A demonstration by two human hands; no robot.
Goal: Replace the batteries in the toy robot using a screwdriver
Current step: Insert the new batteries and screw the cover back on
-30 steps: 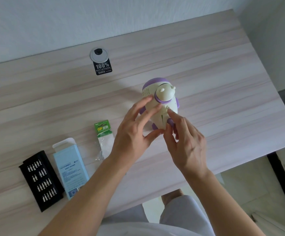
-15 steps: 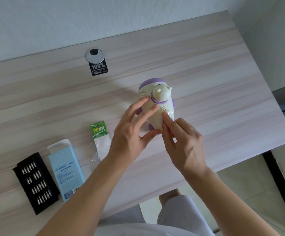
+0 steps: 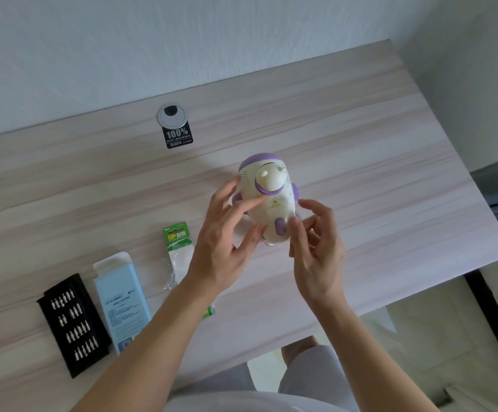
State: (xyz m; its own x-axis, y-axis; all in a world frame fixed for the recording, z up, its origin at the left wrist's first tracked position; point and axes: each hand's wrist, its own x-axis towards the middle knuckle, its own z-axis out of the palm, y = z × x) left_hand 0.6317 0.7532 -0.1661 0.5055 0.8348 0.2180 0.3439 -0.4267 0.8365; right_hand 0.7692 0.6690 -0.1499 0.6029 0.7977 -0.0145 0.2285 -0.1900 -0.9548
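The cream and purple toy robot (image 3: 267, 200) is tilted over the wooden table (image 3: 375, 188), its back with a small screw hole (image 3: 275, 201) turned towards me. My left hand (image 3: 227, 242) holds it from the left, fingers on its side and thumb under its lower edge. My right hand (image 3: 316, 248) hovers at the toy's right side with fingers spread and loosely bent; its thumb touches the toy's lower right edge. A green GP battery pack (image 3: 179, 239) lies left of my left hand. No screwdriver handle is in sight.
A black tray of screwdriver bits (image 3: 73, 322) and a light blue box (image 3: 121, 301) lie at the front left. A grey cable grommet (image 3: 172, 115) and black sticker (image 3: 177, 137) sit near the wall. The table's front edge (image 3: 390, 301) runs just behind my right wrist.
My right hand's fingers have come off the toy's back and moved right, uncovering the screw hole. My left hand keeps hold of the toy.
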